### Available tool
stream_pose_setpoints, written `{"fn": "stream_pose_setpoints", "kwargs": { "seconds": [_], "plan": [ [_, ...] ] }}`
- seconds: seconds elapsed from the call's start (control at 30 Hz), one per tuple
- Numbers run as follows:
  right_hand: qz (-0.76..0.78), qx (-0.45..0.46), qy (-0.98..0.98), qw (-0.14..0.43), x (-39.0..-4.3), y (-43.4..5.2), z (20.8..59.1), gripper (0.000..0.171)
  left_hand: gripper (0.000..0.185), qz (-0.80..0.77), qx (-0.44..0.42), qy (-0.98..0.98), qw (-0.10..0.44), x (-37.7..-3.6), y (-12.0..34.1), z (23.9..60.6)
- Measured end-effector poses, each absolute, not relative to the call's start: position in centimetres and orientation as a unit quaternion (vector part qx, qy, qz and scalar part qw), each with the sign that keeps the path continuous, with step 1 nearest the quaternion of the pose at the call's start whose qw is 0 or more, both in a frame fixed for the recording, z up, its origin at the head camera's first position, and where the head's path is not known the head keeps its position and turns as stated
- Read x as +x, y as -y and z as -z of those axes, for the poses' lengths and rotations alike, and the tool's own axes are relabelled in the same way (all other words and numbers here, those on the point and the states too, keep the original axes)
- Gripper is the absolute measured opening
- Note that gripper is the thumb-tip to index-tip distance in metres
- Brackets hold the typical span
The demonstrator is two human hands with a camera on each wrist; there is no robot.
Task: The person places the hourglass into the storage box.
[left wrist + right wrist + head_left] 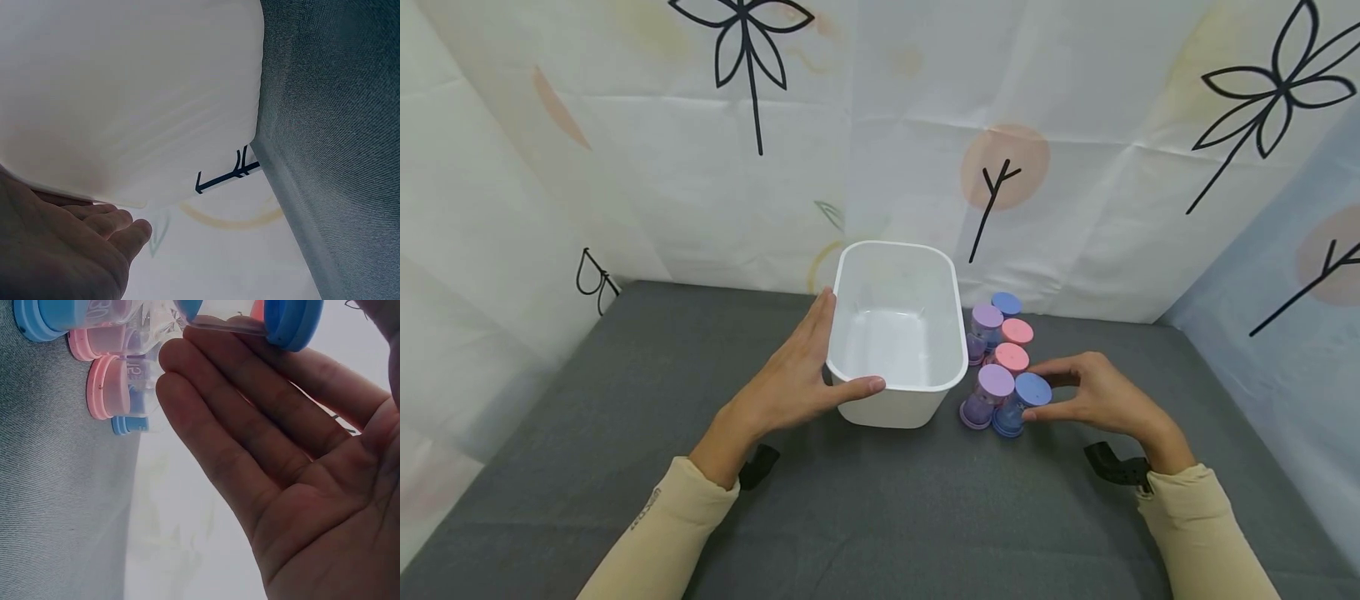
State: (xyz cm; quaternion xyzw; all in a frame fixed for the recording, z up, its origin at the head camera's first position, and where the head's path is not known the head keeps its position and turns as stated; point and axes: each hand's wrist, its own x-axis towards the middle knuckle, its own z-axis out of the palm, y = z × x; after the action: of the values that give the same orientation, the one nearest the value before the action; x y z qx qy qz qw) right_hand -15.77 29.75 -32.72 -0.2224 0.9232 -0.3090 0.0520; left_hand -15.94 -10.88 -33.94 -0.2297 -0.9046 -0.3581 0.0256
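Crowding blue timer (1027, 395) (in right hand (1101, 398)): purple timer (991, 390)

the bin (891, 407) looks smooth, glossy plastic; the capped tubes (1011, 358), clear, shiny plastic; the tablecloth (880, 508), matt woven cloth; the backdrop (910, 167), creased fabric.

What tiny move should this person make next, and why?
Probably the right hand should pinch the front blue-capped container securely: its thumb and fingers are beside that cap, while the left hand rests against the white bin, which stands open with nothing inside.
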Motion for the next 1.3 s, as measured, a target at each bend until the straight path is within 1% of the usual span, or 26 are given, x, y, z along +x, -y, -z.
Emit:
{"fn": "stream_pose_setpoints", "kwargs": {
  "seconds": [0.23, 0.33, 0.47, 0.63, 0.83, 1.07, 1.3],
  "plan": [
    [0.338, -0.225, -0.913, 0.042, -15.5, -30.5, 32.2, 0.043, 0.124, 0.358, -0.236, 0.903, 0.032, -16.0, 10.9, 34.0],
    [0.363, -0.228, -0.903, 0.026, -15.1, -30.9, 31.6, 0.042, 0.123, 0.356, -0.236, 0.904, 0.034, -16.0, 10.9, 34.0],
    [0.415, -0.248, -0.875, 0.003, -14.7, -31.3, 30.8, 0.043, 0.123, 0.355, -0.236, 0.904, 0.033, -16.0, 11.0, 33.9],
    [0.505, -0.279, -0.816, -0.005, -14.5, -31.4, 30.2, 0.044, 0.124, 0.357, -0.237, 0.903, 0.031, -15.9, 10.9, 33.8],
    [0.599, -0.267, -0.754, -0.016, -14.0, -30.9, 29.2, 0.042, 0.124, 0.370, -0.243, 0.896, 0.034, -16.0, 10.8, 33.8],
    [0.636, -0.257, -0.727, -0.042, -14.4, -28.1, 26.7, 0.040, 0.124, 0.374, -0.244, 0.894, 0.034, -16.1, 10.8, 34.0],
    [0.653, -0.280, -0.703, -0.027, -16.9, -23.4, 23.0, 0.036, 0.124, 0.371, -0.250, 0.893, 0.045, -16.3, 10.8, 33.9]
  ]
}}
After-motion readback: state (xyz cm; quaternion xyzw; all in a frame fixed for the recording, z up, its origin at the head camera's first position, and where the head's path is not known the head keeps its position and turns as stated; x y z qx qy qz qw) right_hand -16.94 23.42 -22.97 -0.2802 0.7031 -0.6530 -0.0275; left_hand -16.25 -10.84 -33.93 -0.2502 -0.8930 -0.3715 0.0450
